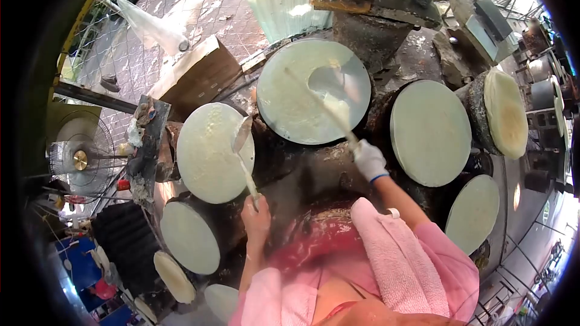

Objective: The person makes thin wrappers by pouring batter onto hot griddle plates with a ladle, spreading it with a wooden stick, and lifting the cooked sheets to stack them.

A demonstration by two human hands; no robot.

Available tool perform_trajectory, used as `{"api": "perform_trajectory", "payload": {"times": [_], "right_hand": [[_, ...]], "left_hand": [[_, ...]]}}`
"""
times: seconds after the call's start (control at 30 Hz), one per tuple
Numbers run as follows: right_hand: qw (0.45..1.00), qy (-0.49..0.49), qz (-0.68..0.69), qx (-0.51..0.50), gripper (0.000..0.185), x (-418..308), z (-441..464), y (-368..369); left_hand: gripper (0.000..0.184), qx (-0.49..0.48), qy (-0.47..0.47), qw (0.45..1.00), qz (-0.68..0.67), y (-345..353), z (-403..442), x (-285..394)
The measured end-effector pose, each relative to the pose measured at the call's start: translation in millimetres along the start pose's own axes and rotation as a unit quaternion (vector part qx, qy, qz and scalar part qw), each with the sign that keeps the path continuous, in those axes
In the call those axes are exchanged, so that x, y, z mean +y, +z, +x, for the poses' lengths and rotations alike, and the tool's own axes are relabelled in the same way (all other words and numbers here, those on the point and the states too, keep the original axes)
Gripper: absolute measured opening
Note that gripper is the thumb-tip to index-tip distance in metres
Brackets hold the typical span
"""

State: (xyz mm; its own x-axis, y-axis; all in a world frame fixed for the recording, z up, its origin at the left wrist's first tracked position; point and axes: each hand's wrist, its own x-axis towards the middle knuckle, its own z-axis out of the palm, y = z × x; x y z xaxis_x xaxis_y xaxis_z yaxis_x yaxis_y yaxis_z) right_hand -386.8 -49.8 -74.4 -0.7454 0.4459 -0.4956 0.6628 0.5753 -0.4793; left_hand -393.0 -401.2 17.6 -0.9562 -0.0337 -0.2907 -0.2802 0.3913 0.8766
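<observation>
My left hand (257,217), ungloved, is wrapped round the handle of a ladle (241,136). The ladle's bowl hangs over the right edge of a round griddle (214,157) coated with pale batter. My right hand (370,160), in a white glove with a blue cuff, grips a long thin wooden stick (326,108). Its far end reaches over the big middle griddle (284,111), where pale batter spreads around a shiny uncoated patch. I cannot make out the shape of the stick's tip. A lump of thicker batter (335,107) lies beside the stick.
More pale-topped round griddles stand at right (430,133), lower right (473,214) and lower left (189,237). A browned flatbread (509,115) leans at far right. A fan (80,160) stands at left, and a cardboard box (199,72) lies behind the griddles.
</observation>
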Motion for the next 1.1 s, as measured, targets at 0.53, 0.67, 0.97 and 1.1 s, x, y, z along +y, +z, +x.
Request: {"api": "perform_trajectory", "payload": {"times": [0.53, 0.67, 0.97, 1.1], "right_hand": [[0.983, -0.097, -0.048, 0.150, 0.059, 13, 131, -58], [0.979, -0.086, -0.092, 0.159, 0.057, -40, 206, -106], [0.905, -0.257, 0.297, 0.161, 0.053, -12, 86, -56], [0.854, 0.042, 0.517, -0.029, 0.045, 41, 24, -38]], "left_hand": [[0.010, 0.032, -0.001, 0.997, 0.067, 26, -12, -3], [0.011, 0.046, 0.004, 0.996, 0.079, 21, -24, -9], [0.011, 0.041, 0.007, 0.996, 0.077, 23, -16, 13], [0.012, 0.018, 0.041, 0.997, 0.064, 35, 2, 29]]}}
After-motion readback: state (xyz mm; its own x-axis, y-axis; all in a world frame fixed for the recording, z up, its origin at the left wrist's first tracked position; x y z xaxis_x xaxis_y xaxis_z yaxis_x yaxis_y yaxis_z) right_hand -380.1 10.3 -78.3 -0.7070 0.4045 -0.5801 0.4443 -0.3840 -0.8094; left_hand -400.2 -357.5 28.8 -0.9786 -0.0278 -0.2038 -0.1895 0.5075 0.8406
